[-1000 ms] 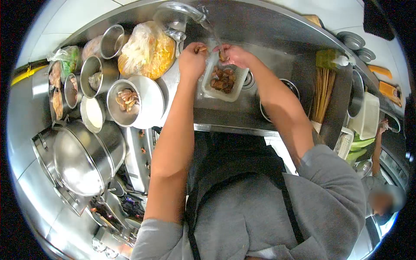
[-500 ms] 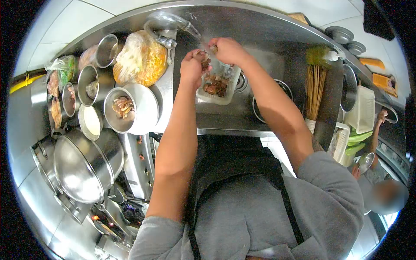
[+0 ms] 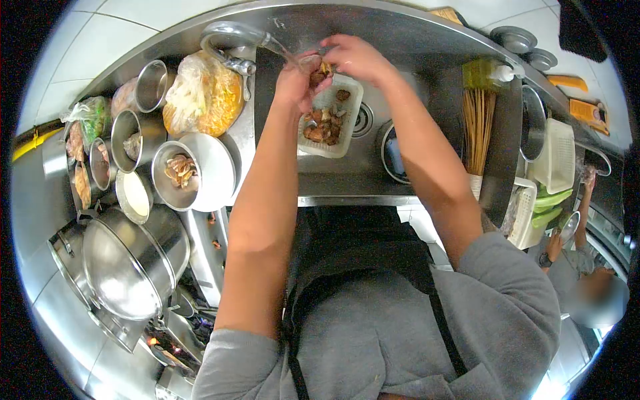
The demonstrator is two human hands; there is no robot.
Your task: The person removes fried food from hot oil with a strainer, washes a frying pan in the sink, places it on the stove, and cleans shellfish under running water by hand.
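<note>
Over the sink, my left hand (image 3: pixel 297 83) is closed around brown mushrooms (image 3: pixel 318 76), under the stream from the tap (image 3: pixel 275 44). Just to the right, my right hand (image 3: pixel 359 60) has its fingers apart, the tips close to the mushrooms in my left hand; whether they touch is hard to make out. Below both hands, a white plastic basket (image 3: pixel 348 137) stands in the sink with more wet brown mushroom pieces (image 3: pixel 325 127) inside.
A steel bowl of sliced pieces (image 3: pixel 179 171) and a bag of yellow food (image 3: pixel 205 97) stand left of the sink. Bamboo skewers (image 3: pixel 479 130) and a round metal container (image 3: pixel 392 155) are to the right. Another person (image 3: pixel 577 283) works at far right.
My right hand has opened its fingers and moved slightly up. A mushroom piece now lies in the upper part of the basket. The view has shifted a little.
</note>
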